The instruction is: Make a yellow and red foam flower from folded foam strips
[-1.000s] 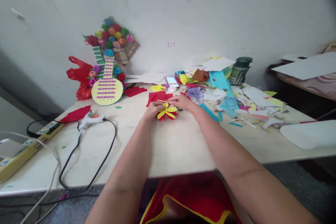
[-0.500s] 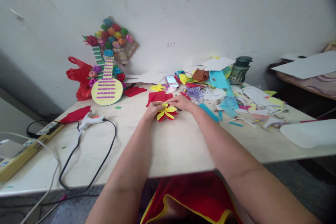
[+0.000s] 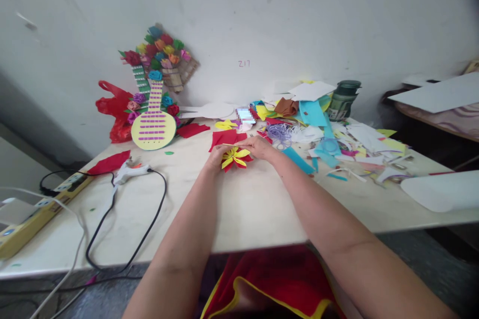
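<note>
A paper flower (image 3: 235, 158), with yellow petals layered over red ones, sits low over the table between my hands. My left hand (image 3: 217, 155) is closed on its left side, the fingertips partly hidden behind the yellow petals. From the right, my right hand (image 3: 260, 148) pinches the flower's far edge, its fingers reaching toward those of the left. Just beyond the hands lies red paper (image 3: 223, 138) on the tabletop.
At the left are a white glue gun (image 3: 131, 172) with a black cord and a yellow power strip (image 3: 41, 217). A lute-shaped craft (image 3: 153, 129) leans at the back. Paper scraps (image 3: 361, 142), purple string (image 3: 279, 133), a phone (image 3: 246, 115) and a green bottle (image 3: 343, 100) lie right and behind.
The yellow petals have shifted and now look more spread and bunched at the centre. My right fingers have moved slightly along the flower's far edge; both hands stay in place.
</note>
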Motion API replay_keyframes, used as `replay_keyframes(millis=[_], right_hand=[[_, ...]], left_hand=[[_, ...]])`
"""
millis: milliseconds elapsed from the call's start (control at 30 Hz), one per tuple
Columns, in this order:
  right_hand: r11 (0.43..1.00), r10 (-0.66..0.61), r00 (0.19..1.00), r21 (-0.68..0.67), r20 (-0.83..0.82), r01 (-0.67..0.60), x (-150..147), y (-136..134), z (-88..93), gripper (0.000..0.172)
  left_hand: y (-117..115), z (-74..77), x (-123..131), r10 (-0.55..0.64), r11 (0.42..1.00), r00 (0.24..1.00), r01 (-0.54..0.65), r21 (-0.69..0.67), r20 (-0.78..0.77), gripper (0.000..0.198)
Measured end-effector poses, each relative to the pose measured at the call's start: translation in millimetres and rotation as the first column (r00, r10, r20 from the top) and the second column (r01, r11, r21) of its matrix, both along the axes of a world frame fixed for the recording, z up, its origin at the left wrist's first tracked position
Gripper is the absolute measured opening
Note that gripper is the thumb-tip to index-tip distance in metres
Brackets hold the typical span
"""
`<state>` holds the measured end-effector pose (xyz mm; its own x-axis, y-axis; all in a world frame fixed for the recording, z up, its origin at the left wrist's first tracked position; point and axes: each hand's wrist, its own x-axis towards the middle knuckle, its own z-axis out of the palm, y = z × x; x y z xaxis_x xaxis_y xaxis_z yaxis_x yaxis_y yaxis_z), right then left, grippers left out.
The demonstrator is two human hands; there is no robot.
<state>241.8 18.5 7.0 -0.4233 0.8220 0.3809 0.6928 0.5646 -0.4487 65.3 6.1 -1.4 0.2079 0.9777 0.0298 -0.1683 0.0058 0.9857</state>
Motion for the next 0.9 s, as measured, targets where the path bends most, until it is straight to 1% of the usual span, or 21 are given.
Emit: replay_keyframes(millis=[133, 300, 400, 600, 767, 900], right_hand=[[0.999, 0.015, 0.996, 0.031, 0.093, -0.018, -2, -1, 3.2, 0.031], [0.995, -0.017, 0.981, 0.103, 0.193, -0.003, -2, 0, 3.3, 0.035], [0.993, -0.034, 0.971, 0.116, 0.235, 0.007, -2, -2, 4.8, 0.038], [0.994, -0.055, 0.96, 0.103, 0.276, 0.028, -3, -9, 11.9, 0.042], [0.991, -0.087, 0.947, 0.125, 0.309, 0.05, -4, -12, 13.5, 0.043], [0.989, -0.087, 0.948, 0.138, 0.308, 0.046, -4, -11, 12.0, 0.043]], left_hand=[[0, -0.1, 0, 0.017, 0.999, 1.0, -0.017, -0.027, -0.005, 0.02], [5, -3.1, 0, 0.009, 0.999, 1.0, -0.009, -0.032, 0.007, 0.019], [5, -3.9, 0, -0.001, 1.0, 1.0, 0.002, -0.022, 0.014, 0.018], [3, -1.8, 1, 0.002, 1.0, 0.998, -0.001, -0.021, 0.055, 0.018], [3, -1.8, 1, 0.021, 1.0, 0.999, -0.021, -0.017, 0.023, 0.017], [2, -0.5, 1, 0.032, 0.999, 0.999, -0.032, -0.016, 0.004, 0.017]])
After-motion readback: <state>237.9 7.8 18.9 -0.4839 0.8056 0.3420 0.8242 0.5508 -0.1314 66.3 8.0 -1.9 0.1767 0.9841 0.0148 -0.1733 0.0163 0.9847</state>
